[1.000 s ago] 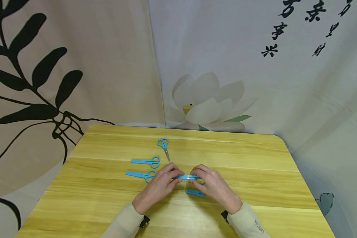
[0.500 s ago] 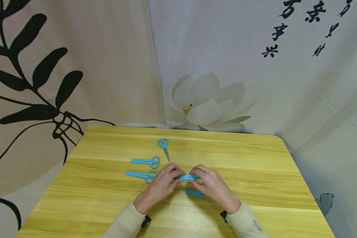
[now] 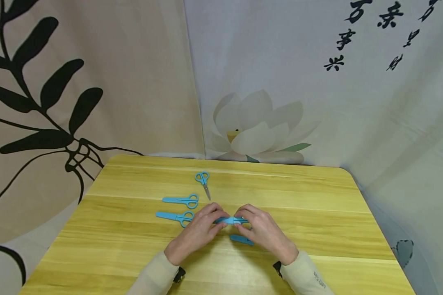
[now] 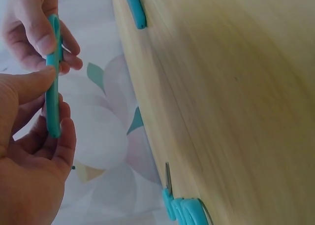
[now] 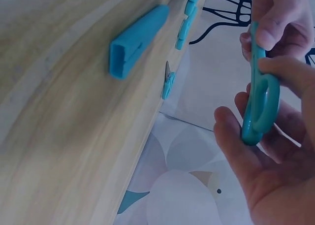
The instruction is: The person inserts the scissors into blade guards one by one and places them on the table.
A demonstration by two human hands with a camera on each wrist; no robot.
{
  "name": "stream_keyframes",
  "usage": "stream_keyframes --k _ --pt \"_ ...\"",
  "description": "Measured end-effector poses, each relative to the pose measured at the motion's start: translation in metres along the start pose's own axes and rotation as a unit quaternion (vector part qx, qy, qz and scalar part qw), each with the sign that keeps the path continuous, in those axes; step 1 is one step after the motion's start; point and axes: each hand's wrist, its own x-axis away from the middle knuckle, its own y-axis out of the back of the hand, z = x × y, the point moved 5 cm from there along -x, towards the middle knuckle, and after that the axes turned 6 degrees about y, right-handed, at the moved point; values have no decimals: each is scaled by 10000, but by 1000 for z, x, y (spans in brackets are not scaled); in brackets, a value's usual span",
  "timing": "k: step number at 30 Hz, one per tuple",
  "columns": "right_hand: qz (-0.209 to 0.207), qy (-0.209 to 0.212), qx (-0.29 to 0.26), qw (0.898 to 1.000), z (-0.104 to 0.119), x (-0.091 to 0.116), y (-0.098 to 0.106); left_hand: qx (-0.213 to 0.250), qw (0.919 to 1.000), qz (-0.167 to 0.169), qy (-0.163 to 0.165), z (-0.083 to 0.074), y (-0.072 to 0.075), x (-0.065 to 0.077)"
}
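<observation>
Both hands hold one pair of blue scissors above the table. My left hand (image 3: pixel 195 231) pinches the blue blade cover (image 3: pixel 227 220) between thumb and fingers. My right hand (image 3: pixel 266 231) grips the handle end of the scissors (image 5: pixel 266 102), its loops partly hidden by fingers in the head view. Cover and handle meet end to end, with no metal showing between them. Below the right hand, a loose blue blade cover (image 3: pixel 241 239) lies on the table. In the right wrist view its open end faces the camera.
Two covered pairs of scissors, the upper pair (image 3: pixel 180 200) and the lower pair (image 3: pixel 173 216), lie left of the hands on the wooden table (image 3: pixel 299 192). Uncovered scissors (image 3: pixel 203 179) lie farther back, blades toward the hands. A printed curtain (image 3: pixel 262 73) hangs behind.
A second ago a strip of metal showed between cover and handle; the two have come together and the strip is gone. The hands have barely moved, and the other scissors lie as before.
</observation>
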Motion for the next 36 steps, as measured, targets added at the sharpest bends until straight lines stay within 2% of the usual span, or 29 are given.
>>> stream_keyframes --k 11,15,21,27,32,36 --pt "319 -193 -4 9993 -1 1 -4 -274 9996 -69 -68 4 3 3" --pt "534 -513 -123 9972 -5 3 -1 -417 9989 -175 -98 8 8 6" --pt "543 -896 -197 9943 -14 12 9 -477 9985 -262 -29 21 17 14" --pt "530 -1010 -70 9934 -20 18 13 -543 9981 -258 156 36 31 26" --pt "470 -1063 -43 9932 -24 20 17 -368 9978 -308 462 51 43 37" --pt "460 -1067 -7 9932 -27 20 18 -228 9974 -353 586 60 51 45"
